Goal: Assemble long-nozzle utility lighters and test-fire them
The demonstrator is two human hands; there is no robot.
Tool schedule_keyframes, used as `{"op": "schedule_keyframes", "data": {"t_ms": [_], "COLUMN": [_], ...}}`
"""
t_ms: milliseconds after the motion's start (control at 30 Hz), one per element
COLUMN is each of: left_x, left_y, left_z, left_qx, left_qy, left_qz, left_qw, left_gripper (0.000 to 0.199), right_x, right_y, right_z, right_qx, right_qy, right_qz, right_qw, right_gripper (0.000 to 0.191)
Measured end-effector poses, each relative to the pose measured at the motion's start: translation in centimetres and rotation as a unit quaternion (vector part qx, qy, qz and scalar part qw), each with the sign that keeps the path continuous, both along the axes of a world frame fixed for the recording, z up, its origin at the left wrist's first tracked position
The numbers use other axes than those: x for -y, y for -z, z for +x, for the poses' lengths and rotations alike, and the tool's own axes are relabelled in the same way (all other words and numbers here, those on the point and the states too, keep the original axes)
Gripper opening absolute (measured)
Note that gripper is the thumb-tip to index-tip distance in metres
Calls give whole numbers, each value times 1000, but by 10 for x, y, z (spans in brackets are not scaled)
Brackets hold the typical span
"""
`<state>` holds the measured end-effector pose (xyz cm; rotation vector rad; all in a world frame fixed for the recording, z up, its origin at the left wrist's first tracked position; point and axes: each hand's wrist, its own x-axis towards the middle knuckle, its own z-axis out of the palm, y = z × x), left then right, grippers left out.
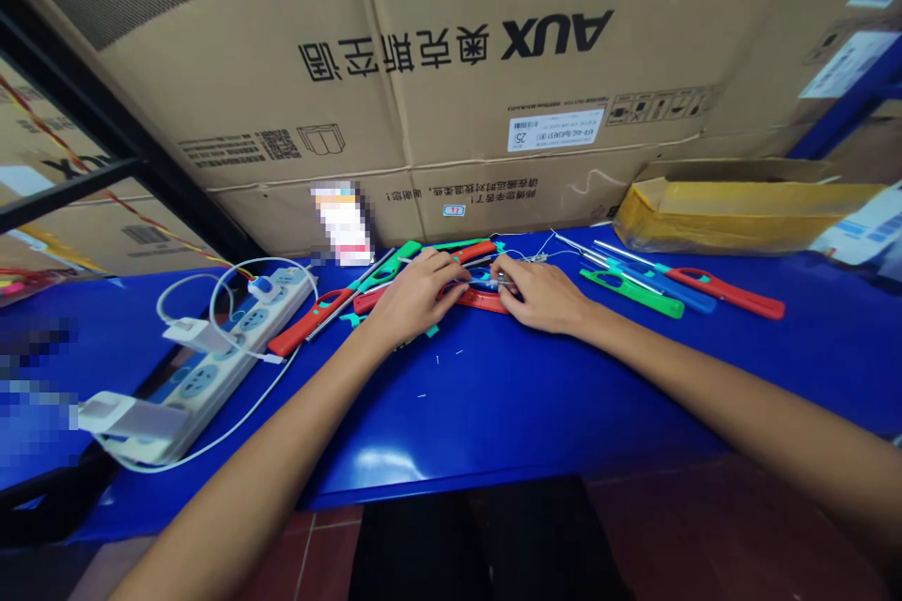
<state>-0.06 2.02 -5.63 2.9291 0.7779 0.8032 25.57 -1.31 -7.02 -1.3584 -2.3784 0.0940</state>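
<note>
My left hand and my right hand meet over a cluster of long-nosed lighter parts at the back of the table. Between them sits a blue lighter body, partly covered by my fingers. The left fingers are curled and closed; what they grip is hidden. My right thumb and fingers pinch something small and metallic, too small to name. Just below lies a red lighter shell. Left of my hands are a red lighter handle and a green one, with metal tubes among them.
To the right lie red, blue and green lighter pieces. A power strip with chargers and white cables stands left. A phone leans on a large carton. A yellow-taped box sits back right.
</note>
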Motion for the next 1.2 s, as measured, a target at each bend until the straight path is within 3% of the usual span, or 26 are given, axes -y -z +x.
{"op": "schedule_keyframes", "data": {"t_ms": [167, 367, 633, 1067, 1200], "left_x": [-6, 3, 14, 8, 9], "left_y": [2, -2, 1, 1, 0], "left_z": [-4, 0, 10, 6, 7], "left_qx": [4, 52, 37, 83, 93], "left_qy": [-18, -64, -43, -72, -73], "left_qz": [11, 39, 34, -6, -17], "left_qw": [1000, 996, 998, 994, 993], "left_gripper": [20, 19, 19, 7, 8], "right_x": [-6, -12, -4, -9, -9], "right_y": [4, 7, 11, 10, 11], "right_z": [1, 0, -8, -7, -6], "right_qx": [-85, -250, -222, -316, -306], "right_qy": [-42, -70, -82, -61, -62], "right_qz": [19, -12, 49, -40, -31], "right_qw": [995, 966, 970, 946, 950], "right_gripper": [19, 12, 14, 15, 14]}}
